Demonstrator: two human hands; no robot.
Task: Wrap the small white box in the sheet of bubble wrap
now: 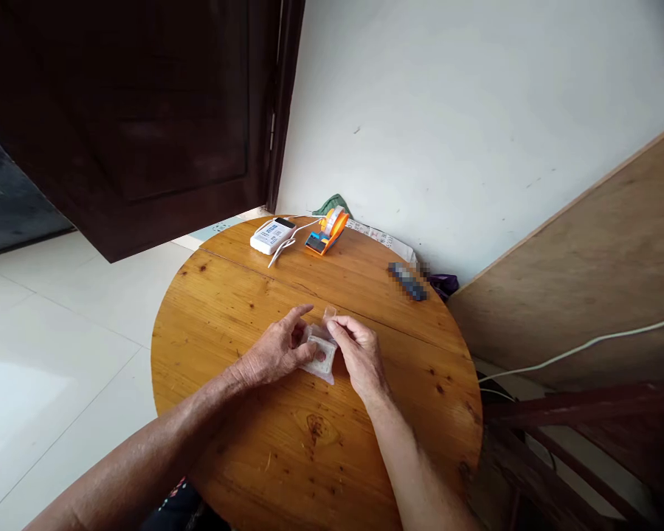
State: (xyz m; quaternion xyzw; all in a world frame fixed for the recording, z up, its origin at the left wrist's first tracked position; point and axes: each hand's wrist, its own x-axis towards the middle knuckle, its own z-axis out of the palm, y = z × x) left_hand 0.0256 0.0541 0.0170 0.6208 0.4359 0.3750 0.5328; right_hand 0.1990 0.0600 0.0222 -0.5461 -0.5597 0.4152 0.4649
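Note:
Both my hands meet at the middle of a round wooden table (310, 442). My left hand (277, 350) pinches the left side of a small clear plastic packet (319, 359) with something white inside, index finger stretched forward. My right hand (359, 354) grips the packet's right side with curled fingers and holds a short piece of clear tape (330, 313) sticking up at its top edge. The packet lies on or just above the tabletop.
At the table's far edge sit a white device with a cord (272, 234), an orange tape dispenser (327, 230) and a blurred dark object (408, 281). A dark door (144, 133) stands at the left, a wooden board (597, 280) leans right, and a white cable (586, 345) crosses it.

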